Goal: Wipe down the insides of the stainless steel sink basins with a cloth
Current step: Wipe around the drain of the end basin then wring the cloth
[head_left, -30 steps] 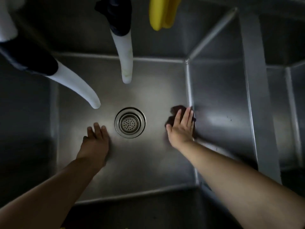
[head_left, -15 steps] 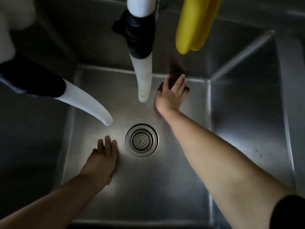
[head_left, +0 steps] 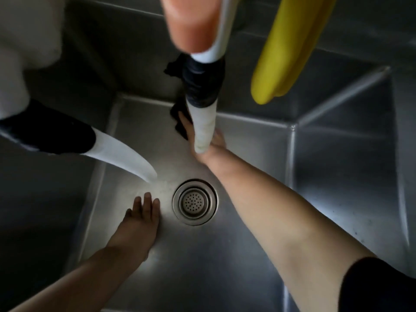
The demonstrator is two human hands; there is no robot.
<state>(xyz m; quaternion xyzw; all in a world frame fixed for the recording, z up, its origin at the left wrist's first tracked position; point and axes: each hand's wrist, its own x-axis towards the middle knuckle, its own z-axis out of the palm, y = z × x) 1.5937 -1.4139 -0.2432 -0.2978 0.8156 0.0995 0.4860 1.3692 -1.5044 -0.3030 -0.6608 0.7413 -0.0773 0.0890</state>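
Looking down from the head camera, the right hand point(head_left: 203, 143) is reaching to the far edge of the stainless steel sink basin point(head_left: 247, 255) floor, pressing a dark crumpled cloth point(head_left: 179, 119) against the seam where the floor meets the far wall; a white flexible faucet hose with a black collar point(head_left: 203, 118) is hanging in front of that hand, so I cannot tell how its fingers are lying. The left hand point(head_left: 139, 219) is resting flat on the basin floor, fingers straight and close together, just left of the round perforated metal drain strainer point(head_left: 195, 202). A second white curved hose with a black sleeve point(head_left: 121, 154) is arcing in from the left, and a yellow rubber glove point(head_left: 286, 52) is hanging at the far right above the basin.
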